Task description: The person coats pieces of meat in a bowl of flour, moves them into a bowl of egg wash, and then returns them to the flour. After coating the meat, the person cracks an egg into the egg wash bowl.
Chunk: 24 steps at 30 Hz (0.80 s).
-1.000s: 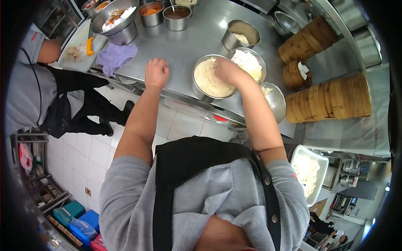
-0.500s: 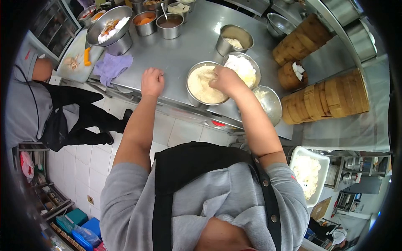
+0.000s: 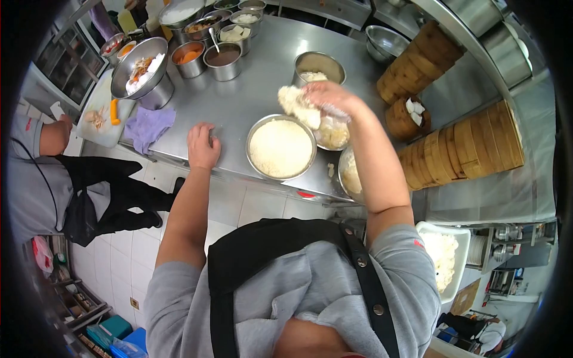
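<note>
My right hand (image 3: 330,99) is raised over the bowls, its fingers closed on one end of a crumb-coated piece of food (image 3: 298,107). What lies under the coating is hidden. Below it, near the table edge, stands a metal bowl of pale breadcrumbs (image 3: 282,147). Partly behind my hand and wrist is a bowl with wet, yellowish-white contents (image 3: 333,132). Another metal bowl (image 3: 352,173) is half covered by my forearm. My left hand (image 3: 203,146) rests on the steel table's front edge, fingers loosely bent, thumb apart, holding nothing.
A deep metal pot (image 3: 319,67) stands behind the bowls. Bamboo steamers (image 3: 459,149) are stacked at right. To the left are a purple cloth (image 3: 149,127), a cutting board (image 3: 101,119) with an orange-handled knife (image 3: 115,112), and several ingredient pots. A co-worker (image 3: 48,173) stands at far left.
My right hand has risen out of the breadcrumb bowl, moving up and right with the coated piece. The crumb surface now lies fully in view. My left hand stays at the table edge.
</note>
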Each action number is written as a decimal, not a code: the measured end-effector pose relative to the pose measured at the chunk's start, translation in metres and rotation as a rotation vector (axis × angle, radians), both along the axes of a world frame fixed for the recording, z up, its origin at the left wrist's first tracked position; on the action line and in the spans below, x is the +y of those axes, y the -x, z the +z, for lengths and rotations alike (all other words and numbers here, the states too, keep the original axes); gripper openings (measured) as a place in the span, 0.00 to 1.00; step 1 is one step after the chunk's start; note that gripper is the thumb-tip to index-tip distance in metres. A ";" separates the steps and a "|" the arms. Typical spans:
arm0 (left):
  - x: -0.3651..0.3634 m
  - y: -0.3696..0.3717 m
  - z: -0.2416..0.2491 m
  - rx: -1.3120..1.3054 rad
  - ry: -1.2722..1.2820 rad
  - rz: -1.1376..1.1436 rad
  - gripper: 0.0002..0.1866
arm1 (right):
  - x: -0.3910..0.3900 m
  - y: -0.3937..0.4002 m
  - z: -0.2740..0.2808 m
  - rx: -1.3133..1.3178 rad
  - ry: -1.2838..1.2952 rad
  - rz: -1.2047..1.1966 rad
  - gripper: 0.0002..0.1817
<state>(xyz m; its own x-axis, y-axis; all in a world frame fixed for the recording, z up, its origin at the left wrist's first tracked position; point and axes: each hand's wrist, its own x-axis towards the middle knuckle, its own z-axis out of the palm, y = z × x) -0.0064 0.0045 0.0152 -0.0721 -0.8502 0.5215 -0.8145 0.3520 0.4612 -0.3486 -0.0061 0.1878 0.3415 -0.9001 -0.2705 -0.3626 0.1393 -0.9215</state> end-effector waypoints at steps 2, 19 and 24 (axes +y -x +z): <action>0.000 0.001 0.000 0.000 0.004 0.005 0.17 | -0.035 0.027 0.003 0.048 0.006 -0.050 0.20; -0.002 0.002 0.001 -0.016 -0.013 0.010 0.15 | -0.205 0.060 -0.111 1.238 0.425 0.017 0.18; -0.002 0.002 0.001 -0.025 -0.003 0.003 0.15 | -0.193 0.049 -0.093 1.123 0.448 -0.097 0.15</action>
<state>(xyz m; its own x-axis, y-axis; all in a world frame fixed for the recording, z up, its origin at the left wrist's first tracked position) -0.0081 0.0020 0.0160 -0.0824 -0.8519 0.5173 -0.8271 0.3480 0.4413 -0.3978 -0.1995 0.0946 0.0430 -0.9986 -0.0307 -0.9964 -0.0406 -0.0740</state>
